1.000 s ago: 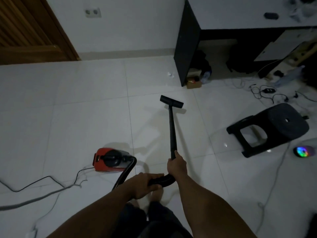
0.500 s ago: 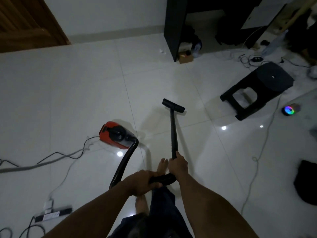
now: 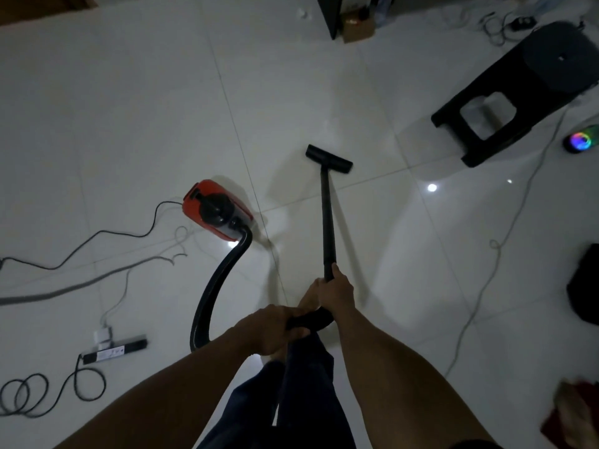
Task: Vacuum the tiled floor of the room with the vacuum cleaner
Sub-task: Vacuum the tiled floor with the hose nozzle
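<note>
Right hand [image 3: 335, 291] clenched round upper end of black wand [image 3: 327, 215]. Left hand [image 3: 269, 328] wrapped round curved handle [image 3: 311, 319], just behind right hand, close to legs. Floor nozzle [image 3: 329, 158] flat on tiled floor [image 3: 129, 108], ahead of hands. Red vacuum cleaner [image 3: 215, 213] on floor left of wand; black hose [image 3: 220, 280] arcing from it back toward left hand. Power strip [image 3: 113, 348] and loose cables at far left. Black stool [image 3: 518, 92] and glowing multicoloured device [image 3: 578, 142] well right of nozzle.

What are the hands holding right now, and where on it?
Both grip the vacuum wand: right hand at the tube's near end, left hand on the curved handle.
</note>
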A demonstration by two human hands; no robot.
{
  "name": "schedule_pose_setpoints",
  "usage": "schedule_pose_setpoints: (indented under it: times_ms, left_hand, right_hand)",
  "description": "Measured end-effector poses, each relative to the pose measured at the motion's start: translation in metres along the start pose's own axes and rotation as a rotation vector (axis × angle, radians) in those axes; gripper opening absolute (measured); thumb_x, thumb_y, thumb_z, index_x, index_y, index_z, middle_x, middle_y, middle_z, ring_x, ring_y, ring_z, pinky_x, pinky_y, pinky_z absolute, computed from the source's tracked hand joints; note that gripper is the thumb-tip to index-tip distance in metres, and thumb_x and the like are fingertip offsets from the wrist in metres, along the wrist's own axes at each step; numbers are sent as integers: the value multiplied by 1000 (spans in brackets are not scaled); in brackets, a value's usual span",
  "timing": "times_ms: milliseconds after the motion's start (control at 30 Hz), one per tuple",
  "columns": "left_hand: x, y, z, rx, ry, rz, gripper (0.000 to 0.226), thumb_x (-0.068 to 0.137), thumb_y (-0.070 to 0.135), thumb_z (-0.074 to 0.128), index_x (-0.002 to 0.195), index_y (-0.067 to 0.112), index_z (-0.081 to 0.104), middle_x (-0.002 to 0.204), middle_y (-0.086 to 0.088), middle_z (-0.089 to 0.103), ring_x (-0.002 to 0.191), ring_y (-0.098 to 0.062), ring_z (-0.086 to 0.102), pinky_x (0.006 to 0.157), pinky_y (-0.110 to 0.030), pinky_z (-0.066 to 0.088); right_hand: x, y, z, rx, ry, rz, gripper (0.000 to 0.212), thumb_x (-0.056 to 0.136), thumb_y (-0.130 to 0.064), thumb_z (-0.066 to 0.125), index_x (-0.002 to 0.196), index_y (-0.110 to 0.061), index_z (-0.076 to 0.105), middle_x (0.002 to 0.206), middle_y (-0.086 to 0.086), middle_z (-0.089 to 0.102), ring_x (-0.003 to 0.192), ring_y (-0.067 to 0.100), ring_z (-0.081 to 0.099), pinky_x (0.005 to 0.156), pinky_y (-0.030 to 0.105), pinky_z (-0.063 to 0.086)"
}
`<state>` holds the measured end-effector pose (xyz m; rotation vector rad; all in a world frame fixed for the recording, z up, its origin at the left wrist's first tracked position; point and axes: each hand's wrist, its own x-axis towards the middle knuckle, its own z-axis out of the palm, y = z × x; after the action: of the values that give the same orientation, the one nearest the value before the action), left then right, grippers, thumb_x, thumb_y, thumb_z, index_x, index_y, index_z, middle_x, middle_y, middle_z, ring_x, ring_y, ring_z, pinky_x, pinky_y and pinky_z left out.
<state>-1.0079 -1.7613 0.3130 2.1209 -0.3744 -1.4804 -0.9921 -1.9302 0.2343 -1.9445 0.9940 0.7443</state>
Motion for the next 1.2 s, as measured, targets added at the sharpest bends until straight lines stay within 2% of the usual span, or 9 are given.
schedule_pose_setpoints:
  times_ms: [133,233,467,633,800,933,1067,1133,1200]
  left_hand:
    - [32,1,-2,-44,-11,-52,54,99,52,49,149,34,41,127,-2,67,109,-18,65,100,-38,50]
    - [58,8,-9,-96,-18,-83,52,99,46,51,149,32,42,119,-4,70,102,-18,67,94,-35,53]
    - [113,53,-61,-117,-43,-59,63,104,38,49,159,22,23,159,-8,35,144,-22,37,118,-33,30]
    - [146,77,-111,-137,-11,-107,57,102,44,49,155,30,33,135,-9,61,115,-24,62,102,-37,49]
    - [176,93,-158,-214,18,-107,52,102,39,53,151,31,39,121,-9,67,97,-22,67,85,-31,52]
    - [192,106,-197,-155,34,-90,55,102,42,50,154,28,35,142,-17,52,128,-35,51,109,-41,37]
    - [214,112,-256,-138,18,-117,60,102,50,45,156,31,29,157,-25,32,141,-41,34,116,-46,28]
    - [230,110,-287,-50,21,-125,60,101,57,40,155,35,28,157,-25,31,148,-44,20,123,-54,13]
    - [238,109,-312,-11,16,-92,60,101,59,38,154,32,33,149,-20,46,143,-42,34,121,-55,18]
  right_hand:
    - [30,-4,2,-12,13,1,59,101,-23,47,155,-33,25,131,5,59,102,19,59,80,26,44]
    - [55,-11,-3,-46,8,-2,60,101,-22,48,155,-34,24,127,6,61,108,22,61,90,33,49]
    - [120,-51,-44,-147,-5,-52,61,101,-23,48,156,-32,22,127,9,61,111,26,60,94,39,50]
    - [161,-97,-71,-220,-10,-101,62,100,-23,49,156,-31,21,124,10,61,109,28,60,94,43,51]
    - [199,-147,-99,-280,-23,-131,64,99,-23,50,156,-32,22,129,9,58,113,28,58,95,41,49]
    - [224,-183,-114,-312,-34,-126,64,99,-24,50,156,-33,21,131,8,57,113,27,58,95,40,49]
    - [257,-236,-124,-333,-24,-138,64,99,-23,49,156,-33,20,129,8,58,111,27,59,92,37,50]
    - [274,-263,-128,-334,-15,-129,64,99,-23,48,156,-33,20,128,8,58,108,26,59,90,36,50]
    - [286,-288,-131,-356,-22,-127,64,99,-22,48,156,-33,19,129,9,57,108,26,59,90,36,50]
